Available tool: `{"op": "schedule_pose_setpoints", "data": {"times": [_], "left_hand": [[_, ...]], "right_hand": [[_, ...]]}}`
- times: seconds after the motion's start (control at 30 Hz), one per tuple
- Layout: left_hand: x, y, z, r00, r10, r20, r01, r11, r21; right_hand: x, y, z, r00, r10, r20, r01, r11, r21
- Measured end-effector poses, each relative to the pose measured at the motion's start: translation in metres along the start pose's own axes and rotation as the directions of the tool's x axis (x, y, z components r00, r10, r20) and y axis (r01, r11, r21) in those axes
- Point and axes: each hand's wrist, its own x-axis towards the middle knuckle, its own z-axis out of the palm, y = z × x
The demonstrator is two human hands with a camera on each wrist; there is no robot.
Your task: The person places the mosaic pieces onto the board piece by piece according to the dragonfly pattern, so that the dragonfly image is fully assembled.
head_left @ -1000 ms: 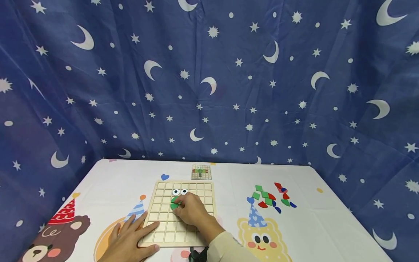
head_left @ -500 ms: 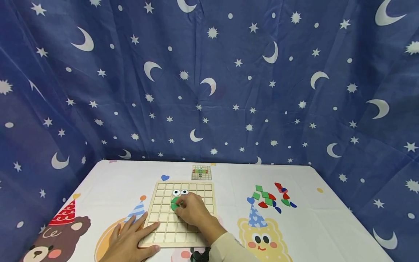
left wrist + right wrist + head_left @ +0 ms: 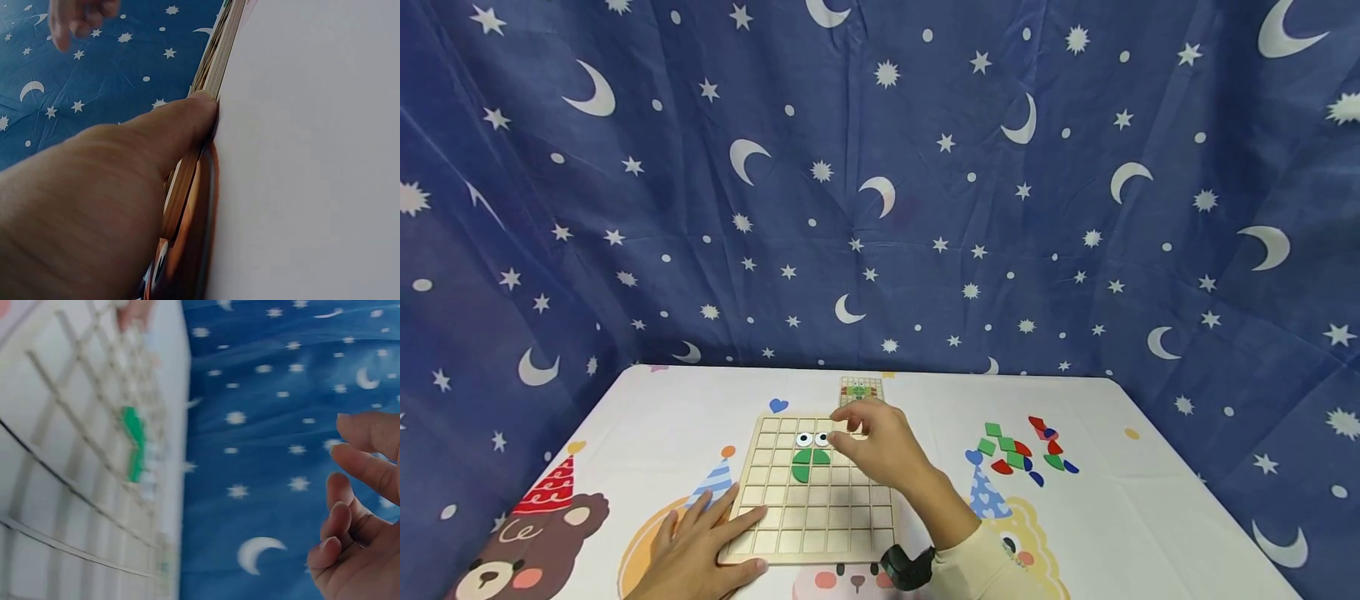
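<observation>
A wooden grid board (image 3: pixel 808 542) lies on the table. Two round eye pieces (image 3: pixel 804 439) sit in its upper squares, and three green quarter-circle pieces (image 3: pixel 801 473) lie just below them. My left hand (image 3: pixel 700 546) rests at the board's lower left corner with fingers spread; in the left wrist view its thumb (image 3: pixel 181 122) lies along the board's edge. Raised over the board's upper right part is my right hand (image 3: pixel 883 442), thumb and index finger apart. The right wrist view shows nothing between those fingertips (image 3: pixel 340 450).
A small pattern card (image 3: pixel 861 387) lies behind the board, partly hidden by the right hand. To the right are loose green squares (image 3: pixel 987 447), red pieces (image 3: pixel 1002 468) and blue pieces (image 3: pixel 1037 480). A starry blue curtain (image 3: pixel 880 208) hangs behind the printed tablecloth (image 3: pixel 1150 517).
My right hand has let go of a green piece and lifted away up and to the right, uncovering three green pieces. The left hand stays in place.
</observation>
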Motion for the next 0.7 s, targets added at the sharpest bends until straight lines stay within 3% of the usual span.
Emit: {"op": "schedule_pose_setpoints", "data": {"times": [0.2,0.4,0.7], "left_hand": [[-0.001,-0.001,0.000,1.000,0.010,-0.021,-0.010,1.000,-0.024],[-0.002,-0.001,0.000,0.998,0.031,-0.050,-0.033,0.998,-0.045],[-0.001,-0.001,0.001,0.998,0.024,-0.051,-0.026,0.999,-0.040]], "right_hand": [[-0.013,-0.012,-0.039,0.993,-0.082,-0.085,0.085,0.996,0.031],[-0.032,-0.013,-0.068,0.977,-0.149,-0.154,0.148,0.989,-0.018],[-0.062,-0.003,-0.106,0.922,-0.316,-0.222,0.299,0.948,-0.108]]}}
